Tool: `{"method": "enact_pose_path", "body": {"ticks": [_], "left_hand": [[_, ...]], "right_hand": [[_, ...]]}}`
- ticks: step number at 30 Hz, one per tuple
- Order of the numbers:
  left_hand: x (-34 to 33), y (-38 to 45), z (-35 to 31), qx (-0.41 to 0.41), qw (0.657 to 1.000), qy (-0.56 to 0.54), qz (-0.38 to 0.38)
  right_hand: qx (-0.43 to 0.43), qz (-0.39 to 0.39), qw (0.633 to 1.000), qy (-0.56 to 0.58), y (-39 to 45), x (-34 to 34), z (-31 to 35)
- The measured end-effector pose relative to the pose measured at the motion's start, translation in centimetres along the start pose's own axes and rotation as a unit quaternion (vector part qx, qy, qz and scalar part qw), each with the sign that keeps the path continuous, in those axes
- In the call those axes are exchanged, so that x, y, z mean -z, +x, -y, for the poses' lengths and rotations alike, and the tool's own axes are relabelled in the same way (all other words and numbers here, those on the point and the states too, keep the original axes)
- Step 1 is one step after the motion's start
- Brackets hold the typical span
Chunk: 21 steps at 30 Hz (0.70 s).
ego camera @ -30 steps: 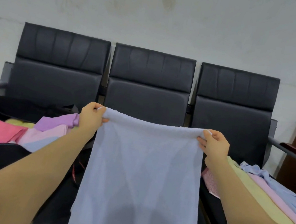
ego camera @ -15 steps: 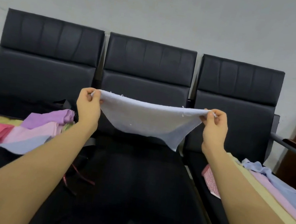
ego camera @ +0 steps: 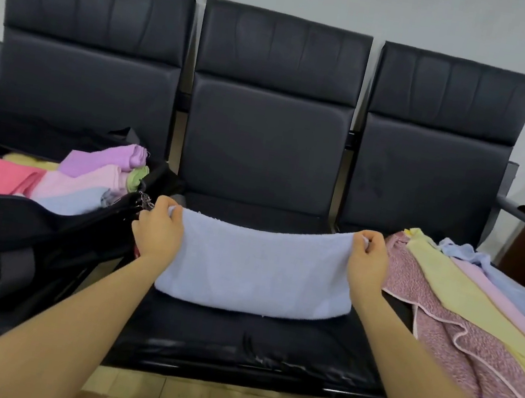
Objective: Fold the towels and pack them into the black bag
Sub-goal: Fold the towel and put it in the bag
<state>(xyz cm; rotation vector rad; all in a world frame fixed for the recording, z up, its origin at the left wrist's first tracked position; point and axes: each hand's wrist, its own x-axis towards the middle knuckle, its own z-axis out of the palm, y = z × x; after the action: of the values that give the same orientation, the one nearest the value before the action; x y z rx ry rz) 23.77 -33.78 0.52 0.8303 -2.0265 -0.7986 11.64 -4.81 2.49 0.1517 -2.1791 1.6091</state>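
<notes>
On middle seat, light blue towel lengthwise left-right, apparently folded double, hands pinching far corners

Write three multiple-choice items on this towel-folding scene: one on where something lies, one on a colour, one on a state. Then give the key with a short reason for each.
1. Where does the black bag sit?
A. on the left seat
B. on the floor
C. on the right seat

2. What colour is the towel in hand?
A. pink
B. light blue
C. green

3. How is that towel held?
A. bunched in one fist
B. lying untouched
C. pinched at its two far corners, one per hand

Key:
1 A: the bag lies left of the middle seat, already holding folded towels.
2 B: the cloth is pale blue against the dark seat.
3 C: the left hand and the right hand each grip a corner, and the towel's near part rests folded on the middle seat, while the unfolded pile waits on the right.
</notes>
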Motion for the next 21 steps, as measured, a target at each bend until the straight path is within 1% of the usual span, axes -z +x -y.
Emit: {"method": "enact_pose_path", "body": {"ticks": [2,5,7,10,14,16,19,21], "left_hand": [[-0.9,0.0,0.8,-0.015,0.997,0.078,0.019],[-2.6,0.4,2.2,-0.03,0.98,0.191,0.052],[-3.8,0.7,3.0,-0.052,0.966,0.247,0.059],[-5.2,1.5,3.7,-0.088,0.958,0.265,0.058],[-6.6,3.7,4.2,-0.163,0.941,0.295,0.016],[-7.3,4.9,4.3,-0.184,0.935,0.304,0.008],[-8.5,6.1,4.3,-0.199,0.919,0.339,0.027],[-9.4,6.3,4.6,-0.205,0.91,0.356,0.061]], "right_hand": [[-0.032,0.017,0.998,-0.044,0.2,-0.8,-1.3],[-0.07,0.057,0.99,-0.109,0.6,-2.0,-3.0],[-0.072,0.078,0.988,-0.109,0.9,-2.8,-3.9],[-0.059,0.085,0.992,-0.07,1.8,-3.8,-4.9],[-0.024,0.063,0.996,-0.062,3.6,-5.3,-5.0],[-0.016,0.062,0.996,-0.068,4.7,-6.1,-5.1],[-0.013,0.077,0.993,-0.093,5.9,-7.7,-5.7],[0.021,0.093,0.979,-0.179,6.1,-8.6,-6.6]]}}
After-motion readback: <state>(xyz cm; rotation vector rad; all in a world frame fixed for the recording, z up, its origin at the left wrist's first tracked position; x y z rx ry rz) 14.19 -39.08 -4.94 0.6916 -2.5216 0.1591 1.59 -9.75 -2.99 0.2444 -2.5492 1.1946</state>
